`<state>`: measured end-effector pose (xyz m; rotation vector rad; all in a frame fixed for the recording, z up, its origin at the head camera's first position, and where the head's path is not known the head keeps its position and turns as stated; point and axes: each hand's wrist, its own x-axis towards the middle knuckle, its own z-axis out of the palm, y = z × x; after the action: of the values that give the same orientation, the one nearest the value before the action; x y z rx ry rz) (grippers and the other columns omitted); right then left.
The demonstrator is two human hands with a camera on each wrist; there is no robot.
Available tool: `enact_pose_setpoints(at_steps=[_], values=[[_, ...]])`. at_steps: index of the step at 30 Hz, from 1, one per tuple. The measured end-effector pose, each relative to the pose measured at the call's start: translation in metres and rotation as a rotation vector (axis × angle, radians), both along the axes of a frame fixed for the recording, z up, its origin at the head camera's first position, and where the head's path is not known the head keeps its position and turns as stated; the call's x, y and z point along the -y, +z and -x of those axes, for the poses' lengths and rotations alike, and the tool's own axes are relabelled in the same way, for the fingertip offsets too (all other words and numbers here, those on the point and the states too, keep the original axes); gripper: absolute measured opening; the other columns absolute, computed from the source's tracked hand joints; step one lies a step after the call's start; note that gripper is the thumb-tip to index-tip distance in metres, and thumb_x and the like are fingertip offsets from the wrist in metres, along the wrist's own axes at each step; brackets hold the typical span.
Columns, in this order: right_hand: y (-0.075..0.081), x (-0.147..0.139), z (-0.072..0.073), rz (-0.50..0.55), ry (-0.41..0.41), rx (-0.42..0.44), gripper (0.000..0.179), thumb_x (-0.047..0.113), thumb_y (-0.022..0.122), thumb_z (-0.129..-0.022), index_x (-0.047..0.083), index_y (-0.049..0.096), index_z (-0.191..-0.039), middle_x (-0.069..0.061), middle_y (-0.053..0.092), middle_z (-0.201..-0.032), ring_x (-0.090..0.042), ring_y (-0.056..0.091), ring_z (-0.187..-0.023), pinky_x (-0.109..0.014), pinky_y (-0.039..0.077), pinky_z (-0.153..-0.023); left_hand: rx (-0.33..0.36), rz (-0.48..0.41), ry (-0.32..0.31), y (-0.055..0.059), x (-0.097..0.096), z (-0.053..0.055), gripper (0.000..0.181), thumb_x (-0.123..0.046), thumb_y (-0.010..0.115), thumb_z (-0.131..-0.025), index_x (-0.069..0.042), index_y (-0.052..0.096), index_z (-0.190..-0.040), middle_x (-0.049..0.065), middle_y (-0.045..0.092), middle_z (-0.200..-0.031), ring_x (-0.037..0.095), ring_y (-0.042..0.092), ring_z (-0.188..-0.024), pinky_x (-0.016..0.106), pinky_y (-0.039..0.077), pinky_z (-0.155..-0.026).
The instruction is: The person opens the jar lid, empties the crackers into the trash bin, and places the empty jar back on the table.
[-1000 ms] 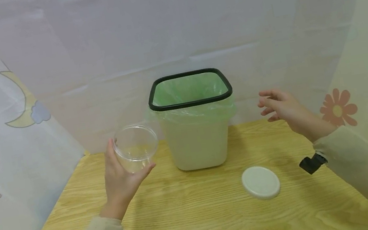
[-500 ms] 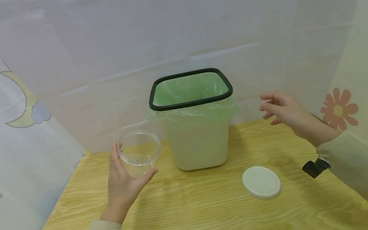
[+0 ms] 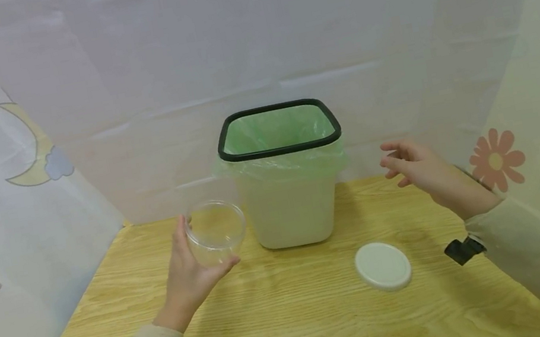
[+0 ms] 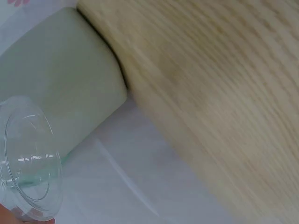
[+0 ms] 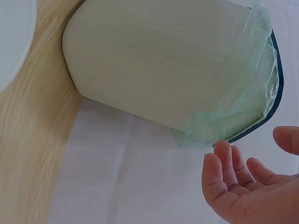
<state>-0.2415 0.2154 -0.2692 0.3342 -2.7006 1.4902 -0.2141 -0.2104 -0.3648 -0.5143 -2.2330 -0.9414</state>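
My left hand (image 3: 193,275) holds a clear round plastic container (image 3: 216,232) between thumb and fingers, left of the bin and above the table. Its open top faces up and toward me; the left wrist view shows the clear container (image 4: 32,158) overlapping the bin. Off to the bin's right, my right hand (image 3: 422,171) hovers with loosely bent fingers and nothing in them. In the right wrist view, that hand (image 5: 247,182) appears near the bin's rim. A white bin (image 3: 290,207) with a black rim and green liner bag (image 3: 276,128) stands upright at the back.
A round white lid (image 3: 383,266) lies flat on the wooden table (image 3: 286,322), right of the middle and in front of the bin. Behind the table hangs a pale cloth backdrop (image 3: 246,34), with printed side cloths to the left and right.
My left hand has moved slightly to the right and down with the clear container, closer to the bin. The right hand has barely shifted; bin and lid stay put.
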Motion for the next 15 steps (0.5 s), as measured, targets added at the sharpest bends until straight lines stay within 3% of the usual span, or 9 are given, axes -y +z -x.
enact_pose_setpoints(at_steps=[6,15], values=[[-0.004,0.001,-0.001,-0.033,0.010,-0.021,0.057,0.027,0.039,-0.106,-0.005,0.022,-0.150,-0.028,0.041,-0.134,-0.030,0.052,-0.105,-0.030,0.048,-0.076,0.060,-0.008,-0.013,-0.006,-0.003,-0.002,0.125,-0.021,0.095,-0.059,0.009,0.012,-0.148,0.033,0.030,-0.146,0.047,0.033,-0.133,0.062,0.029,-0.105],[-0.013,-0.001,-0.006,-0.111,0.013,-0.082,0.055,0.027,0.041,-0.106,-0.006,0.027,-0.147,-0.026,0.046,-0.126,-0.037,0.052,-0.106,-0.037,0.047,-0.077,0.254,-0.088,-0.064,-0.019,-0.010,-0.004,0.123,-0.025,0.092,-0.066,0.005,0.009,-0.151,0.027,0.026,-0.151,0.046,0.025,-0.138,0.063,0.024,-0.107]])
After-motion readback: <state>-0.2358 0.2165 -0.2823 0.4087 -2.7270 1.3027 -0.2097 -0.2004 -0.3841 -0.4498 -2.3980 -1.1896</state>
